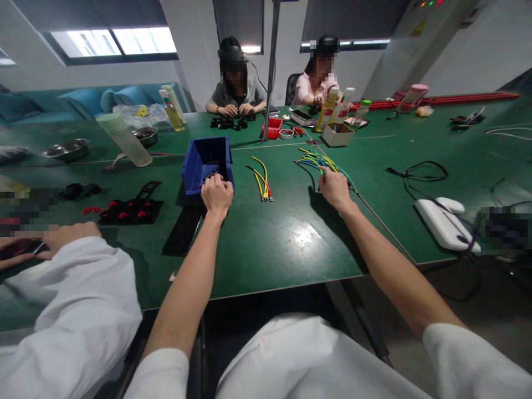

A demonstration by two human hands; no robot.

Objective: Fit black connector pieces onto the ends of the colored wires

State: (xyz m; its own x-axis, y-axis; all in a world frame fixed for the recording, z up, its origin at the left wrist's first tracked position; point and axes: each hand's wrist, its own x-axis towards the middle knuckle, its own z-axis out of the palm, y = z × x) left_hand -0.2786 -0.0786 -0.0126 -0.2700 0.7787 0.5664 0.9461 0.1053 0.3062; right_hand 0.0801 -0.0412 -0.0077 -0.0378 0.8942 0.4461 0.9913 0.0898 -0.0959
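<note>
My left hand (216, 195) is closed over the front edge of a blue plastic bin (188, 169). Its fingertips are hidden, and some small dark pieces (211, 170) lie in the bin just beyond them. My right hand (334, 189) is closed at the near end of a loose bundle of yellow, green and blue wires (311, 159), which fans out on the green table. Between my hands, several short yellow and red wires with metal lug ends (261, 180) lie side by side, touched by neither hand.
A black phone (182, 233) lies before the bin. A co-worker's white sleeve (100, 277) is close on my left, by a black holder with red parts (131, 211). A white device with cables (443, 224) sits right. Two people work across the table (374, 149).
</note>
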